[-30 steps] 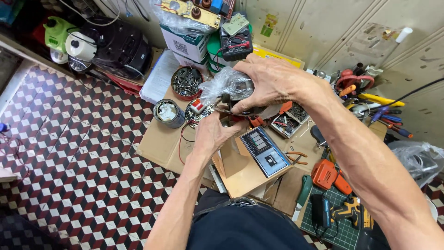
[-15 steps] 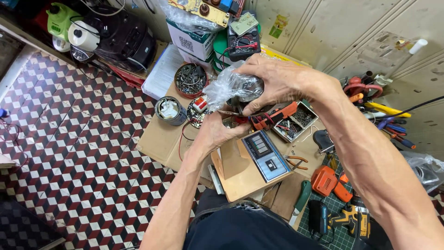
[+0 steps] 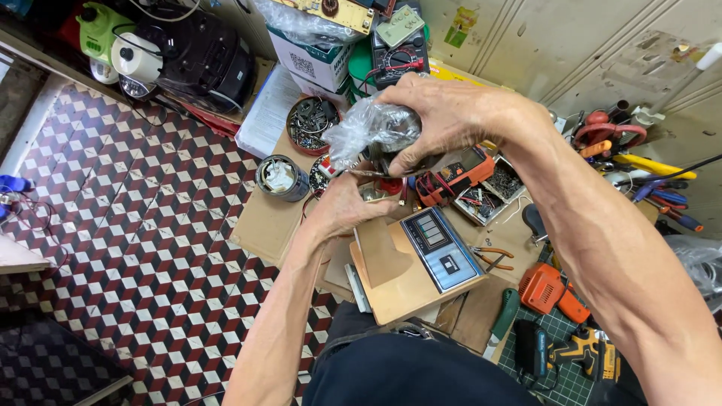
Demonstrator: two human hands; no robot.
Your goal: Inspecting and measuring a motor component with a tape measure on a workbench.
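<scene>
My right hand grips a crumpled clear plastic bag with a dark round part inside, held above the cardboard-covered work area. My left hand is just below it, its fingers closed on the underside of the same bundle, where small metal pieces show. A wooden box with a blue-grey front panel rests on my lap right below both hands.
A round tin of screws, a small tin can, an orange multimeter and a tray of small parts lie around. Pliers, an orange tool, and a screwdriver are at right. The checkered floor spreads left.
Both hands with the bag have stayed together; the view has shifted slightly, and the bag sits a bit higher and more toward the centre.
</scene>
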